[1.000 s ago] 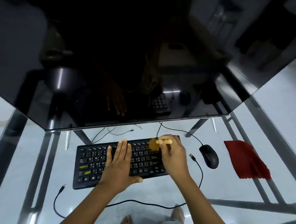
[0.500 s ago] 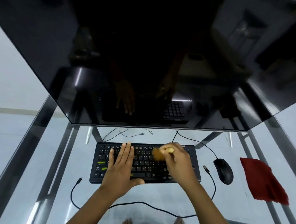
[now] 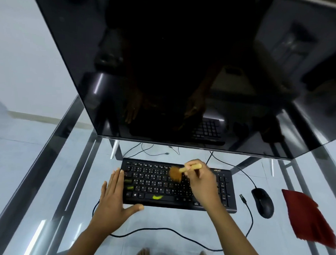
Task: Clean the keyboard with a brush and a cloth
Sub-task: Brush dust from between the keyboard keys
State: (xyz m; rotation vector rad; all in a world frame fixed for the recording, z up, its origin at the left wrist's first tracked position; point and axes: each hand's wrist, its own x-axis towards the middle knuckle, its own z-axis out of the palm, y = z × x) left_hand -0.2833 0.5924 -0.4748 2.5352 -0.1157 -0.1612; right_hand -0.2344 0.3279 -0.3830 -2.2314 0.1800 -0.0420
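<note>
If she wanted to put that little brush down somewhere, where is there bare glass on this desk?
Bare glass lies left of the keyboard, out to the desk frame, beyond the left hand. A narrower strip runs between mouse and red cloth. Crowded: in front of the keyboard, where a cable loops, and behind it, under the monitor.

keyboard (image 3: 178, 187): black, full-size with number pad, white legends, yellow-green smears on the space bar and on keys at its 9 o'clock end; lies flat on a glass tabletop, long axis 9 to 3 o'clock

brush (image 3: 182, 170): pale wooden handle, brown bristle tuft, blurred; handle tilted toward 2 o'clock, bristles down on the upper key rows near centre

cloth (image 3: 308, 216): dark red, lying crumpled flat at 3 o'clock of the keyboard, well apart from it
</note>
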